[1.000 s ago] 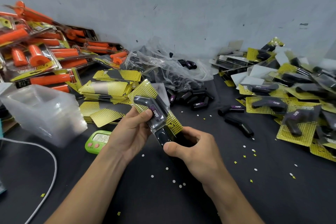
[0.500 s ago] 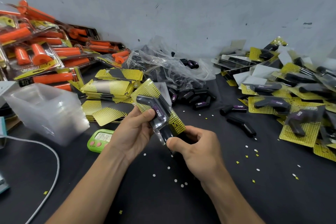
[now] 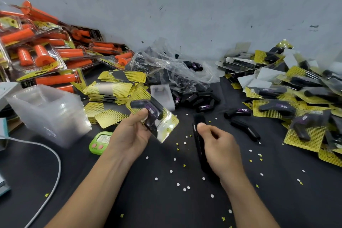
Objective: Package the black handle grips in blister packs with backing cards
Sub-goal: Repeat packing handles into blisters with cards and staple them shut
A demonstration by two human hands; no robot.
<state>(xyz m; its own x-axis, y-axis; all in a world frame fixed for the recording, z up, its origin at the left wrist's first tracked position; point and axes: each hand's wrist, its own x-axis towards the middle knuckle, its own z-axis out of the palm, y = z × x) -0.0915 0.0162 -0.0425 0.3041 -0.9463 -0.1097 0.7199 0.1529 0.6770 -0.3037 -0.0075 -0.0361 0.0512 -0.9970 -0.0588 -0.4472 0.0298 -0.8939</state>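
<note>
— Since a second ago the two hands have parted: the right hand (image 3: pixel 221 151) has come away from the blister pack (image 3: pixel 153 116) and now sits lower right, fingers curled around a long black tool (image 3: pixel 199 139), perhaps a stapler.

— And the left hand (image 3: pixel 132 133)?

— It pinches the blister pack alone, thumb on the clear shell, above the worktop (image 3: pixel 148 200). A black handle grip (image 3: pixel 148 110) lies inside against a yellow dotted backing card (image 3: pixel 173 119).

— Any writing?

— "TAPER" in white on a purple band on that grip. The same word shows on a loose grip (image 3: pixel 237 113) on the worktop and on a finished pack (image 3: pixel 275 108) in the pile at right.

— What else is near?

— A stack of yellow cards (image 3: pixel 111 89) behind the left hand, and a green timer (image 3: pixel 100 141) whose digits are too blurred to read.
</note>
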